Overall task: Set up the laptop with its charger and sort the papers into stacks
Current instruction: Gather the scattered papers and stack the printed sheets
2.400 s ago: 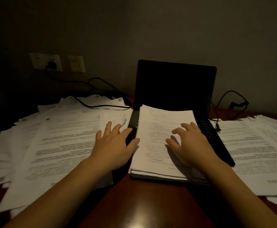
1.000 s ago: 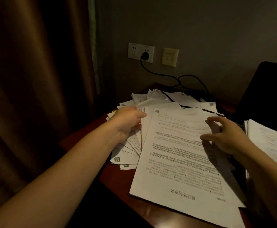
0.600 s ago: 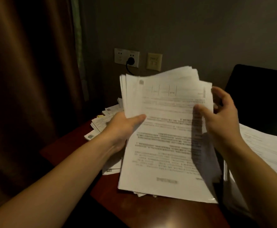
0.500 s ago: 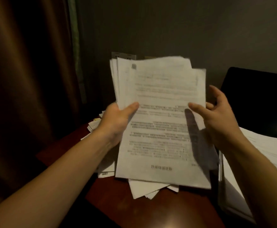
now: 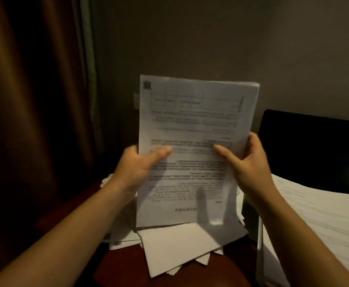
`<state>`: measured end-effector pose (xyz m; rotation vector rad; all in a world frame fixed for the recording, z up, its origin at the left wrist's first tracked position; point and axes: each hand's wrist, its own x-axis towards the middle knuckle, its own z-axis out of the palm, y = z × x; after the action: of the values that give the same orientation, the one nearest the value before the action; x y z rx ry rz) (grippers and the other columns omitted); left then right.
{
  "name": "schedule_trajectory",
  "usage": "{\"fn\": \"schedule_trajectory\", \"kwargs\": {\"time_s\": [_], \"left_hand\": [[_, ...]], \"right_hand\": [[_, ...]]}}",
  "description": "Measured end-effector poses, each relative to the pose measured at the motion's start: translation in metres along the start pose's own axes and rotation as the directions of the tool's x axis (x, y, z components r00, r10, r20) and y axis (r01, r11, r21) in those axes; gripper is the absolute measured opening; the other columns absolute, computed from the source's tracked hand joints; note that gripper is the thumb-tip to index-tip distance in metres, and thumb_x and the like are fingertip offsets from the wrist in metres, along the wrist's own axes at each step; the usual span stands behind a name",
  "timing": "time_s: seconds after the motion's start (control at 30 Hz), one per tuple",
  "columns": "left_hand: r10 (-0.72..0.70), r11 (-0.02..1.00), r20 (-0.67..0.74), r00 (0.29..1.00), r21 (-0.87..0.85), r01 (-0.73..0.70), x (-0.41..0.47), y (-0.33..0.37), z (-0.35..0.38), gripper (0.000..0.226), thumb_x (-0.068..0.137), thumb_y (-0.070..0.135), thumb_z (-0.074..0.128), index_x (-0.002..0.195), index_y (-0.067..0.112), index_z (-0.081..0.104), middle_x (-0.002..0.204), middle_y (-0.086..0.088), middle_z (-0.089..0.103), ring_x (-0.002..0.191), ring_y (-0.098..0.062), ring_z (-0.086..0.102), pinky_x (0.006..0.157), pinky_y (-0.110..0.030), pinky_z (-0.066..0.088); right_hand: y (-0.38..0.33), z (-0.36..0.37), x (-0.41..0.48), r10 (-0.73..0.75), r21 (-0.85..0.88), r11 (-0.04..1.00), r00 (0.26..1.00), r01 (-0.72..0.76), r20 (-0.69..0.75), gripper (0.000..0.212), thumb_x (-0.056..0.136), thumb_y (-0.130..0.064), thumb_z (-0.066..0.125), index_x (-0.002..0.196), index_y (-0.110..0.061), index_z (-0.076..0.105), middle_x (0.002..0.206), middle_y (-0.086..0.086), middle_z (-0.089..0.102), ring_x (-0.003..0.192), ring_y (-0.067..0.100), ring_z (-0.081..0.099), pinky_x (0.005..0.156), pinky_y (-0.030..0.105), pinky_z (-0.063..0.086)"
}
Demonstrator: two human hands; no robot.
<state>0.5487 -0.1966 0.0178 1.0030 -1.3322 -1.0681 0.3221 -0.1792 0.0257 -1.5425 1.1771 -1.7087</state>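
While left hand and right hand fingers grasp the sheaf, it screens papers.

I am seeing everything in dim, warm light that is falling from above: it is brightening the papers, where my left hand and right hand are casting soft shadows downward. The print is blurring, and the curtain is lying in near darkness.
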Motion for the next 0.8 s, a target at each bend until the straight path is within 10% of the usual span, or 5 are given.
{"fn": "schedule_trajectory", "kwargs": {"time_s": [0.3, 0.53, 0.67, 0.73, 0.8], "left_hand": [[0.058, 0.998, -0.091, 0.994, -0.018, -0.060, 0.008, 0.001, 0.001, 0.020, 0.087, 0.027, 0.075, 0.103, 0.015, 0.073, 0.096, -0.001, 0.078, 0.088, -0.019, 0.076, 0.075, -0.039, 0.061], [-0.166, 0.986, -0.110, 0.980, -0.051, 0.161, 0.021, -0.063, 0.009, 0.022, 0.091, 0.018, 0.074, 0.108, 0.031, 0.072, 0.105, 0.007, 0.076, 0.105, -0.024, 0.072, 0.089, -0.045, 0.058], [-0.007, 0.977, -0.218, 0.976, 0.207, 0.053, 0.035, -0.040, 0.016, 0.072, 0.089, 0.018, 0.075, 0.149, 0.032, 0.037, 0.135, 0.008, 0.053, 0.126, -0.018, 0.055, 0.088, -0.036, 0.055], [0.222, 0.886, -0.246, 0.943, 0.454, -0.090, 0.039, -0.017, 0.022, 0.101, 0.087, 0.026, 0.077, 0.158, 0.040, 0.007, 0.162, 0.007, 0.018, 0.145, -0.025, 0.032, 0.111, -0.052, 0.041], [0.599, 0.458, 0.001, 0.801, 0.820, -0.344, 0.043, 0.008, 0.031, 0.101, 0.087, 0.034, 0.073, 0.160, 0.035, 0.002, 0.168, 0.000, 0.001, 0.154, -0.029, 0.009, 0.122, -0.057, 0.015]], "right_hand": [[-0.010, 0.011, 0.001, -0.114, -0.040, 0.993, 0.993, 0.115, 0.020, 0.033, 0.094, -0.008, 0.063, 0.111, -0.033, 0.050, 0.105, -0.018, 0.066, 0.097, -0.004, 0.065, 0.073, 0.014, 0.055], [0.047, 0.003, -0.005, 0.255, -0.321, 0.925, 0.958, -0.202, 0.133, 0.029, 0.094, -0.007, 0.062, 0.116, -0.025, 0.058, 0.103, -0.013, 0.069, 0.097, 0.014, 0.071, 0.069, 0.028, 0.061], [0.029, -0.010, 0.005, 0.160, -0.359, 0.922, 0.987, -0.146, 0.008, 0.018, 0.095, -0.012, 0.061, 0.106, -0.027, 0.064, 0.092, -0.012, 0.070, 0.081, 0.006, 0.069, 0.052, 0.013, 0.049], [0.012, -0.020, 0.011, 0.066, -0.487, 0.872, 0.998, -0.056, 0.002, 0.022, 0.094, -0.012, 0.061, 0.104, -0.030, 0.066, 0.091, -0.015, 0.068, 0.083, 0.004, 0.066, 0.061, 0.017, 0.047], [-0.005, -0.029, 0.011, 0.027, -0.631, 0.776, 0.999, 0.001, 0.035, 0.027, 0.094, -0.010, 0.057, 0.107, -0.033, 0.065, 0.092, -0.013, 0.066, 0.086, 0.010, 0.064, 0.068, 0.025, 0.050]]}}
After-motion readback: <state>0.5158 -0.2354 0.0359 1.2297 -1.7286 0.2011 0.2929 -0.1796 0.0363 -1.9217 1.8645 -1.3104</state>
